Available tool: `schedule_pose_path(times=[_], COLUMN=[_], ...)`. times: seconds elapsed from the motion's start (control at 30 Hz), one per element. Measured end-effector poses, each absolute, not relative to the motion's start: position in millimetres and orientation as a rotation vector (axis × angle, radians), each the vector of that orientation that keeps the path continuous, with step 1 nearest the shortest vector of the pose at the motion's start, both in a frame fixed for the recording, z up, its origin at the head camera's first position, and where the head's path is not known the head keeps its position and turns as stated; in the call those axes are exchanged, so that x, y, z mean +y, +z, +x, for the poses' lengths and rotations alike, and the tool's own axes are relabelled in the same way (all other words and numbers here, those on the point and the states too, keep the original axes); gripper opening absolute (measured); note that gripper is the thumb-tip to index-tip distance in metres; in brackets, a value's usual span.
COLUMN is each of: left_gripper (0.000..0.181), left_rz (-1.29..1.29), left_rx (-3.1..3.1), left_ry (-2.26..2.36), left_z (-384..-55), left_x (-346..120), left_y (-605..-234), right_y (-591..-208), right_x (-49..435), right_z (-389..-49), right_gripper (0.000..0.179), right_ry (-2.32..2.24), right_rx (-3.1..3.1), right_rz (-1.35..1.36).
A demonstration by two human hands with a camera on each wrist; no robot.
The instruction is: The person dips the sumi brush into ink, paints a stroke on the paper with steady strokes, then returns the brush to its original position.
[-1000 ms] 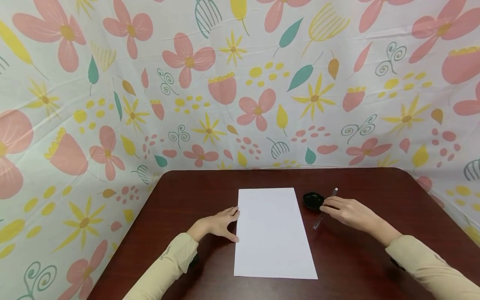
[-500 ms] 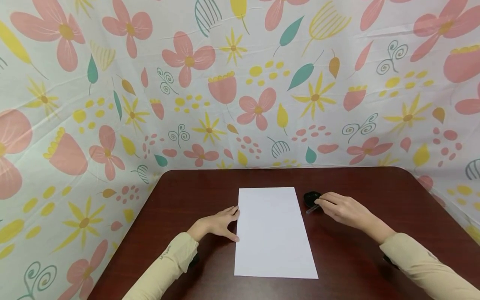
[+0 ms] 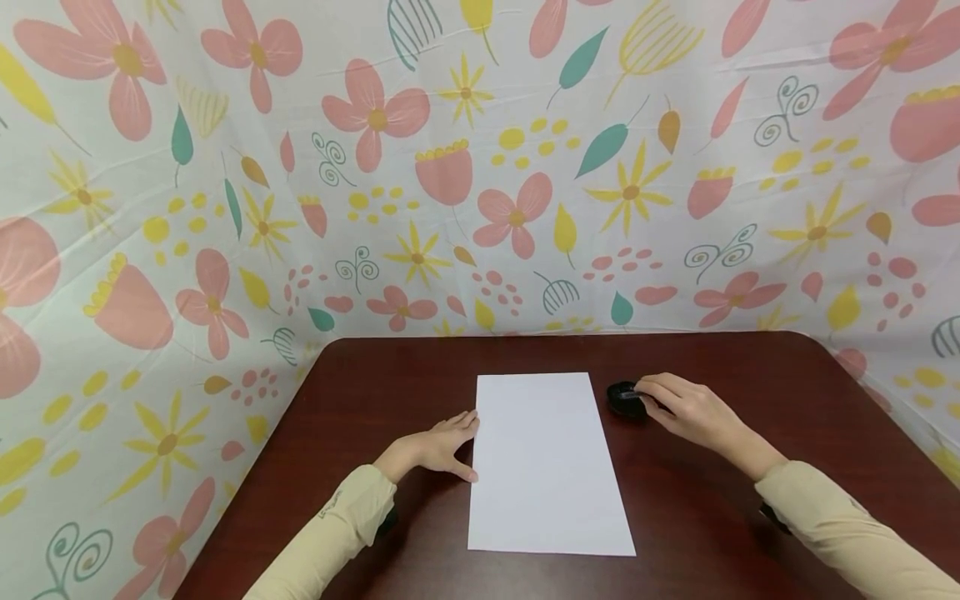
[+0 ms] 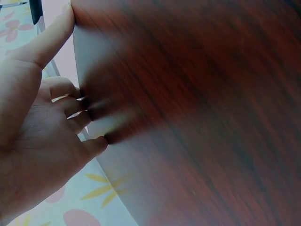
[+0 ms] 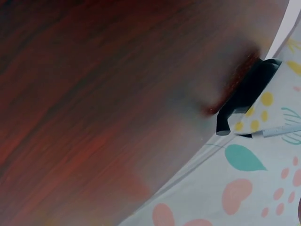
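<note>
In the head view my left hand (image 3: 438, 446) lies at the left edge of a white sheet of paper (image 3: 547, 467), thumb and fingers spread. The left wrist view shows its fingertips (image 4: 101, 141) resting on the tabletop at the sheet's edge. My right hand (image 3: 686, 410) pinches a slim, clear-handled brush (image 5: 277, 132) beside a small black dish (image 5: 249, 87). Its dark pointed tip is near the dish's small spout in the right wrist view. From the head, the brush overlaps the dish, and the fingers hide much of its handle.
The dark red-brown table (image 3: 390, 375) has rounded far corners. Behind it and along the left hangs a white cloth (image 3: 480, 275) printed with flowers and leaves. The dish stands just right of the paper's far right corner.
My right hand has moved left and slightly away from me, bringing the brush from beside the dish to over it. The brush has turned in the fingers. My left hand and the paper stay put.
</note>
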State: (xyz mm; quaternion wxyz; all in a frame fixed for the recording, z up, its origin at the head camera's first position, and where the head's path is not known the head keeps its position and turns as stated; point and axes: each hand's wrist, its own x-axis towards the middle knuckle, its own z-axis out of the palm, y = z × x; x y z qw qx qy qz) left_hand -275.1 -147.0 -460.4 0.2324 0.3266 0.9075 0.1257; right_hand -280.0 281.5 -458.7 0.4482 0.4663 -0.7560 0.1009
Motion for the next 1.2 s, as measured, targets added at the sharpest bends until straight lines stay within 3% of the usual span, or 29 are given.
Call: schedule_pose_path(times=[0.57, 0.73, 0.93, 1.2], left_gripper=[0.098, 0.098, 0.098, 0.097], left_rz=[0.902, 0.907, 0.908, 0.901], left_rx=[2.485, 2.484, 2.479, 2.483], left_ry=[0.357, 0.354, 0.359, 0.367], left_z=[-275.6, -276.2, -275.5, -275.5], left_x=[-148.2, -148.7, -148.8, -148.9], left_y=[-461.0, -462.2, -461.2, -462.1], right_y=[-451.1, -452.9, -455.0, -460.4], right_x=[284.9, 284.9, 283.0, 281.1], right_z=[-280.7, -279.3, -280.4, -283.5], right_gripper=[0.042, 0.021, 0.046, 0.031], right_ry=[0.607, 0.729, 0.784, 0.897], right_rx=[-1.905, -1.908, -1.911, -1.906], right_rz=[0.871, 0.811, 0.744, 0.718])
